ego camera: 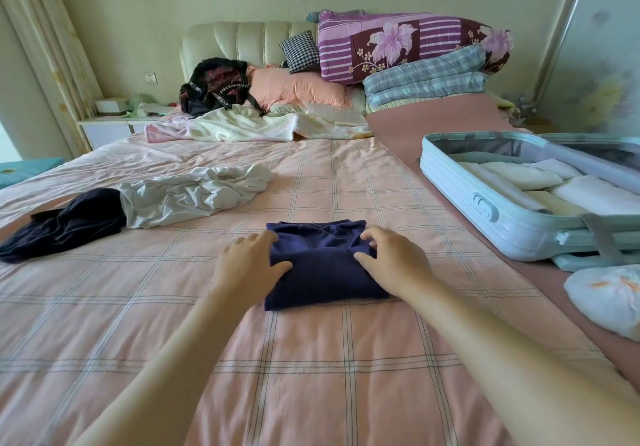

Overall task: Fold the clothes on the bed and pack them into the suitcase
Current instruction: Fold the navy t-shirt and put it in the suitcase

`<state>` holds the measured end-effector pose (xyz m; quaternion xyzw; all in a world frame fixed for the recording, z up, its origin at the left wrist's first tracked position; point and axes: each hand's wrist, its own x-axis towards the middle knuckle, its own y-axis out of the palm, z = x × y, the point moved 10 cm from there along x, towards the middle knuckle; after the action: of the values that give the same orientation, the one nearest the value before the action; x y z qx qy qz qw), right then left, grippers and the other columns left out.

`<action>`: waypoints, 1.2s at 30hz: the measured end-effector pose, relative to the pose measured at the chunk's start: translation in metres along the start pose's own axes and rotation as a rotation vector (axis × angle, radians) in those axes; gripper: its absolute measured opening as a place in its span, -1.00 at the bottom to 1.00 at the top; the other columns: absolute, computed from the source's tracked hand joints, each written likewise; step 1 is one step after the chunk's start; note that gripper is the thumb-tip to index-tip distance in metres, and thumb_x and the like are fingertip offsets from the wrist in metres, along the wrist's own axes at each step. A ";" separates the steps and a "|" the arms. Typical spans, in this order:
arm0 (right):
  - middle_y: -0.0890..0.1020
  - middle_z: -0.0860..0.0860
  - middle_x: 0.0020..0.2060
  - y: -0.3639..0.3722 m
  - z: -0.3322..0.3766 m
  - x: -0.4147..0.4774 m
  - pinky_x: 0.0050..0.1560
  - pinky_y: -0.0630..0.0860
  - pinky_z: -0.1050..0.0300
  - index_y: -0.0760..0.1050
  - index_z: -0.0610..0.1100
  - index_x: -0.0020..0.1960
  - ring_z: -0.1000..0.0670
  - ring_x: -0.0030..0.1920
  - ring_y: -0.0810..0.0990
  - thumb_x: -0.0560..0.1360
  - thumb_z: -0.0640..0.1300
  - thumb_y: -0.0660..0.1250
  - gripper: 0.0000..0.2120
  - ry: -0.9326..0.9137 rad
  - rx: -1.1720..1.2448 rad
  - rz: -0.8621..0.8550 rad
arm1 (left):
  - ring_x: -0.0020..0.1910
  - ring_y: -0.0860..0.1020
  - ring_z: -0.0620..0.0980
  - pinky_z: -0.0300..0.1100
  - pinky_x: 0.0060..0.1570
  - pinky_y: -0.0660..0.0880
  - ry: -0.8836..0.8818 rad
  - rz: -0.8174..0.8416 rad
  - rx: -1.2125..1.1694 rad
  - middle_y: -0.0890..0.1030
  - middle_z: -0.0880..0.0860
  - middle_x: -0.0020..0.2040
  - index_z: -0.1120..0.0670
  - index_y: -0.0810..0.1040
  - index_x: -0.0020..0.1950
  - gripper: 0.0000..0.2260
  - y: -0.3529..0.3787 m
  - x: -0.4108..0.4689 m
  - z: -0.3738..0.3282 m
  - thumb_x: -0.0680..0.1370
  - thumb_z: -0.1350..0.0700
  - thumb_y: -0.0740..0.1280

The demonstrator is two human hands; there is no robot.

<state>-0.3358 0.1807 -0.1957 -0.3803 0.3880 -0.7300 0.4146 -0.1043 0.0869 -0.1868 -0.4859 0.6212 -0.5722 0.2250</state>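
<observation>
A folded navy shirt [322,269] lies mid-bed [311,369]. Left of it lie a crumpled pale garment [194,192] and a dark one [65,225]. The open suitcase [502,225], right, holds folded whites [523,177].

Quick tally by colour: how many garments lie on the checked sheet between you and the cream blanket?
Navy garment, folded: 1
Black garment, crumpled: 1
Pale grey garment, crumpled: 1
Total: 3
</observation>
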 end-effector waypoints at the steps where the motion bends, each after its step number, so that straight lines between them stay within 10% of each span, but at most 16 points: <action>1: 0.52 0.07 0.19 0.001 0.007 0.002 0.10 0.45 0.04 0.47 0.02 0.30 -0.05 0.18 0.53 0.57 0.07 0.34 -0.66 -0.041 -0.151 -0.023 | 0.16 0.52 0.06 -0.04 0.15 0.42 0.085 -0.098 0.039 0.58 -0.09 0.16 -0.05 0.53 0.23 -0.71 -0.007 -0.003 -0.016 0.55 -0.10 0.31; 5: 0.55 -0.05 0.26 0.001 0.057 -0.003 0.19 0.45 -0.06 0.54 -0.08 0.31 -0.17 0.21 0.53 0.52 -0.18 0.30 -0.64 -0.362 -0.190 -0.106 | 0.44 0.36 -0.04 -0.13 0.40 0.22 0.405 0.018 -0.082 0.43 -0.11 0.45 -0.08 0.44 0.45 -0.37 0.013 -0.026 -0.077 0.49 -0.31 -0.01; 9: 0.20 0.03 0.59 0.038 0.061 -0.029 0.49 -0.02 0.22 0.13 -0.10 0.62 0.00 0.57 0.13 0.62 -0.02 0.19 -0.39 -0.344 -0.105 0.355 | 0.59 0.07 -0.04 -0.11 0.53 0.03 0.388 0.250 0.075 0.05 -0.08 0.62 -0.09 -0.01 0.63 -0.09 0.056 -0.034 -0.060 0.40 -0.51 0.07; 13: 0.00 0.03 0.63 0.047 0.046 -0.032 0.55 -0.13 0.18 -0.07 -0.09 0.65 0.03 0.61 -0.04 0.49 -0.02 0.36 -0.12 -0.376 -0.265 0.407 | 0.58 0.12 -0.03 -0.16 0.52 0.05 0.336 0.282 0.011 0.09 -0.07 0.62 -0.05 0.05 0.62 -0.21 0.051 -0.024 -0.043 0.51 -0.31 0.28; 17: 0.15 0.03 0.60 0.042 0.033 -0.024 0.51 0.17 0.16 0.11 -0.04 0.63 0.00 0.57 0.14 0.47 -0.19 0.31 -0.23 -0.305 -0.220 0.294 | 0.54 0.23 0.02 -0.19 0.43 0.20 0.277 0.309 -0.020 0.20 -0.10 0.58 -0.06 0.16 0.60 -0.37 0.037 -0.029 -0.036 0.55 0.04 0.29; 21: 0.67 0.05 0.04 0.017 0.029 -0.015 -0.05 0.49 0.16 0.63 0.08 0.09 -0.06 0.08 0.61 0.41 -0.10 0.29 -0.71 -0.208 -0.106 0.227 | -0.06 0.59 0.06 -0.15 -0.11 0.48 0.193 0.254 -0.210 0.66 -0.03 -0.07 -0.03 0.63 0.05 -0.81 0.014 -0.024 -0.028 0.49 0.16 0.31; 25: 0.42 0.10 -0.52 -0.011 0.015 -0.012 -0.39 0.31 0.14 0.38 -0.11 -0.41 0.06 -0.45 0.38 0.24 -0.07 0.29 -0.86 -0.056 0.302 0.231 | -0.39 0.47 -0.15 -0.30 -0.41 0.37 0.120 0.226 -0.411 0.53 -0.13 -0.42 -0.14 0.54 -0.32 -0.76 -0.011 -0.022 -0.018 0.44 0.20 0.31; 31: 0.50 0.08 -0.37 -0.020 -0.004 -0.001 -0.33 0.35 0.13 0.37 -0.08 -0.28 -0.01 -0.31 0.46 0.43 -0.13 0.33 -0.83 0.103 0.421 -0.072 | -0.25 0.58 0.00 -0.07 -0.26 0.52 -0.116 0.010 -0.562 0.62 -0.04 -0.29 -0.04 0.52 -0.09 -0.84 -0.015 0.003 0.012 0.41 -0.02 0.43; 33: 0.62 0.09 -0.15 -0.020 0.000 0.005 -0.19 0.44 0.11 0.50 0.00 -0.05 -0.04 -0.13 0.57 0.51 -0.09 0.31 -0.97 0.085 0.306 -0.174 | -0.07 0.59 0.02 -0.08 -0.13 0.53 -0.157 -0.066 -0.419 0.64 -0.03 -0.08 -0.04 0.50 0.12 -0.75 -0.015 0.013 0.013 0.48 -0.02 0.42; 36: 0.53 -0.01 0.22 -0.005 0.007 0.017 0.10 0.46 -0.02 0.43 -0.06 0.36 -0.12 0.17 0.54 0.59 -0.07 0.28 -0.65 0.017 -0.018 -0.240 | 0.26 0.44 0.11 -0.02 0.20 0.39 -0.034 -0.172 -0.075 0.49 0.03 0.29 0.03 0.43 0.37 -0.60 -0.012 0.023 -0.016 0.54 0.04 0.37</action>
<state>-0.3372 0.1658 -0.1848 -0.4217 0.3495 -0.7741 0.3174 -0.1231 0.0764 -0.1650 -0.5554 0.5942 -0.5572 0.1671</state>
